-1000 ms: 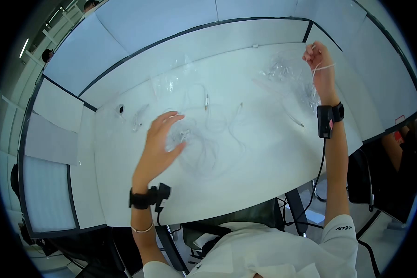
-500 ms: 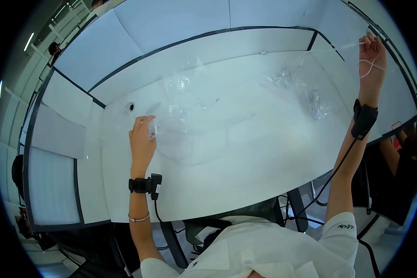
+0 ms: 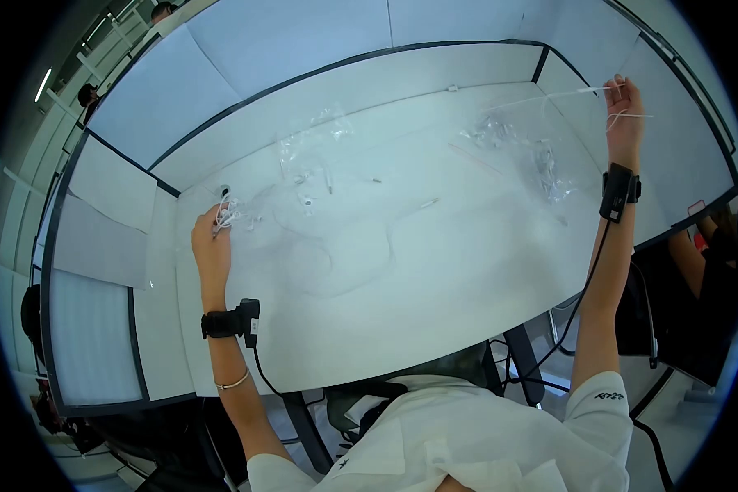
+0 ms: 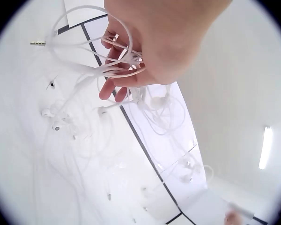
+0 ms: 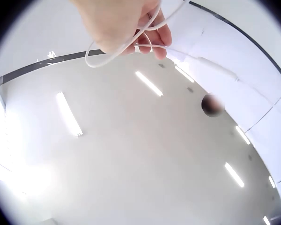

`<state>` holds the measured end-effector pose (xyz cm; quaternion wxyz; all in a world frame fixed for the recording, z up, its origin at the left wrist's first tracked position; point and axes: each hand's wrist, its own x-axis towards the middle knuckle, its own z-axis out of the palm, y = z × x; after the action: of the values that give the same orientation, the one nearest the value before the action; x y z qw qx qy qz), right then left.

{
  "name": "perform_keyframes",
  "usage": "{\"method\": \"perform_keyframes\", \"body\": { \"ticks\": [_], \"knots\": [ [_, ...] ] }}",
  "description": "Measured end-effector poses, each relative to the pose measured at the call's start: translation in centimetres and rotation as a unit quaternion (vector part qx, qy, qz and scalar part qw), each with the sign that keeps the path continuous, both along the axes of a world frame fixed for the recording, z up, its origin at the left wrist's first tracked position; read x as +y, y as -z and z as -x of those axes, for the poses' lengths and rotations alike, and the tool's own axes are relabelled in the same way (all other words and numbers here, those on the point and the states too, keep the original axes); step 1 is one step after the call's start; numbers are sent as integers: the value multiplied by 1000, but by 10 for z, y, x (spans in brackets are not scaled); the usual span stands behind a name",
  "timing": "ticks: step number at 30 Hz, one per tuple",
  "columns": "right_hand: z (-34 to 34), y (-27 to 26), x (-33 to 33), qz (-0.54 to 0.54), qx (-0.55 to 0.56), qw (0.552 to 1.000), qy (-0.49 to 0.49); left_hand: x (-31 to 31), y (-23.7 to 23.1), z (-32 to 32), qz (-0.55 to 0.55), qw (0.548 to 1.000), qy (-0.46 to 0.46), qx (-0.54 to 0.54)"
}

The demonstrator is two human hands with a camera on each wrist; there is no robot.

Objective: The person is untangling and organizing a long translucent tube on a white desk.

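Observation:
My left hand (image 3: 211,246) is raised at the left end of the table and grips a tangled bunch of white earphones (image 3: 231,215). In the left wrist view, loops of cable (image 4: 91,70) run through its curled fingers, and a metal plug (image 4: 38,43) sticks out to one side. White earbuds (image 4: 56,126) show below that hand. Far to the right, my right hand (image 3: 624,123) is held up with a thin white earphone cable (image 5: 117,54) pinched in its bent fingers. A loop of this cable crosses the palm and wrist, and a length (image 3: 578,92) stretches off leftward.
Crumpled clear plastic bags lie at the back centre (image 3: 316,148) and back right (image 3: 553,176) of the white table (image 3: 451,287). Small metal plugs (image 3: 429,203) with faint white cables are spread across the middle. Low partition walls (image 3: 353,78) enclose the back and sides.
My left hand has gone left from the table's middle, fingers spread at first, now gripping the earphones. My right hand rose outward to the right with its cable, then came back slightly.

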<state>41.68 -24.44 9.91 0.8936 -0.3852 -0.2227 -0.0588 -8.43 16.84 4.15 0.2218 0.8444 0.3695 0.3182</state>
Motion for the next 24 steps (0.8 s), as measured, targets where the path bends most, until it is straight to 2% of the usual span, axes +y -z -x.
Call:
{"method": "perform_keyframes", "body": {
  "ticks": [2, 5, 8, 10, 14, 16, 17, 20, 22, 23, 24],
  "knots": [
    [0, 7, 3, 20, -25, 999, 4, 13, -1, 7, 135, 986, 79, -53],
    [18, 18, 24, 115, -8, 993, 7, -5, -18, 1, 253, 956, 144, -46],
    [31, 31, 45, 236, -44, 963, -123, -30, -27, -15, 248, 949, 191, -31],
    [49, 33, 63, 339, -100, 917, -184, -38, -27, -24, 260, 941, 212, -27],
    [78, 46, 96, 482, -117, 839, -225, -52, -29, -34, 250, 939, 221, -81],
    [71, 57, 102, 449, -115, 859, -217, -53, -30, -32, 215, 947, 196, -134],
    [66, 60, 103, 432, -114, 869, -214, -50, -29, -28, 217, 938, 188, -193],
    [37, 61, 84, 211, 30, 963, -166, -43, -27, -11, 226, 892, 141, -366],
    [5, 70, 63, 97, 116, 983, -107, -50, -29, -4, 238, 842, 86, -477],
    [-8, 79, 49, 83, 127, 985, -87, -43, -21, 5, 241, 833, 108, -486],
    [-20, 90, 36, 69, 136, 986, -66, -38, -16, 9, 243, 848, 94, -461]
  ]
}}
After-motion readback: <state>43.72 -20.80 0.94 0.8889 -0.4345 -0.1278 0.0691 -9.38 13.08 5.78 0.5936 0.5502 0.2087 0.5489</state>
